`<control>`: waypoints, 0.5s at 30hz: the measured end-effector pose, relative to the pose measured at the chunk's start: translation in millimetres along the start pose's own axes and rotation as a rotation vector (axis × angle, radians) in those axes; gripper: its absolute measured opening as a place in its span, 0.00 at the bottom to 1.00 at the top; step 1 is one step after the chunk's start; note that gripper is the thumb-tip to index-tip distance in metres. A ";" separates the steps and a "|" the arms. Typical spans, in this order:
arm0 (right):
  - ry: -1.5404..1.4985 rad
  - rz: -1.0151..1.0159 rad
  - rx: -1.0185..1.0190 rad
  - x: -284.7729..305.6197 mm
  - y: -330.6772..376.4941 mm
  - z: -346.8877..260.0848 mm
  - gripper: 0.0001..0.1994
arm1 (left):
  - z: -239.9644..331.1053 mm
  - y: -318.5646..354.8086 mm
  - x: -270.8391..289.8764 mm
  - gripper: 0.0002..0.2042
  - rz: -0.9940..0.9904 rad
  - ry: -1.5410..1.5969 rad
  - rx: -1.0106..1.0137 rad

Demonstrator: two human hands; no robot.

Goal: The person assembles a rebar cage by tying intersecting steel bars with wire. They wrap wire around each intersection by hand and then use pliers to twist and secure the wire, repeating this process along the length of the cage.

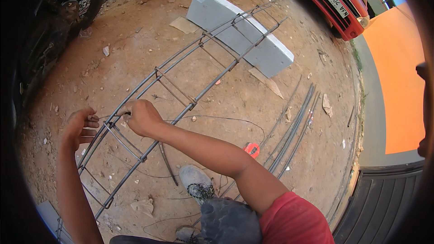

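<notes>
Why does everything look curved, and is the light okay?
Head view: the fisheye lens seems to bow the cage, with black around the rim; same view, daylight whitens the block's top, while the motorbike looks dark; also there, the left hand and right hand look fairly sharp.

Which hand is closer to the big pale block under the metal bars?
Right: the right hand is at the metal bars, short of the block; the left hand is to their left, farther away.
</notes>
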State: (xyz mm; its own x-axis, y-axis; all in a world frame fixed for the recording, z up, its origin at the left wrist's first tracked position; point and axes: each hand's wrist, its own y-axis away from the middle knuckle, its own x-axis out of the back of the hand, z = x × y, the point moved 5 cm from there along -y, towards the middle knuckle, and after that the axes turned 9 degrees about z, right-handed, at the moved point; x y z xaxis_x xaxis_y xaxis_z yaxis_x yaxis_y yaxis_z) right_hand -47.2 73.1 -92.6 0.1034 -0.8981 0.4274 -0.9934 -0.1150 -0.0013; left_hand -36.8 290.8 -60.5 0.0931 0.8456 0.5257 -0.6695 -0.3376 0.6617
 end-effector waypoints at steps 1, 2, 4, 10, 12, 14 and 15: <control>0.059 -0.004 0.055 1.4 0.9 -4.1 0.11 | 3.3 2.3 3.1 0.17 0.013 -0.081 0.007; 0.119 0.001 0.095 3.5 3.6 -7.7 0.11 | 5.4 5.3 3.7 0.17 -0.009 -0.118 0.008; 0.290 -0.040 0.161 6.0 9.4 -12.0 0.11 | 11.1 8.8 5.1 0.16 -0.016 -0.173 -0.031; 0.343 -0.073 0.203 9.1 18.2 -13.3 0.10 | 11.4 17.4 2.4 0.14 -0.001 -0.126 -0.076; 0.321 -0.055 0.242 5.8 16.5 -15.1 0.10 | 6.9 20.4 1.2 0.15 0.010 -0.024 -0.040; 0.320 -0.030 0.244 2.9 15.4 -15.1 0.10 | 2.9 21.1 1.2 0.17 0.028 0.083 -0.016; 0.313 -0.047 0.224 0.1 15.6 -13.9 0.10 | -0.1 20.6 0.8 0.17 -0.001 0.123 0.009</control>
State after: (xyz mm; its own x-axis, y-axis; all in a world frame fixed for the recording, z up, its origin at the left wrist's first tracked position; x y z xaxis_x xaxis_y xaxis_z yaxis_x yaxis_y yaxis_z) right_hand -63.4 77.1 -80.0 0.0943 -0.7207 0.6868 -0.9487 -0.2741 -0.1574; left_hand -50.6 284.6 -46.5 0.0019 0.8902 0.4556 -0.6630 -0.3399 0.6670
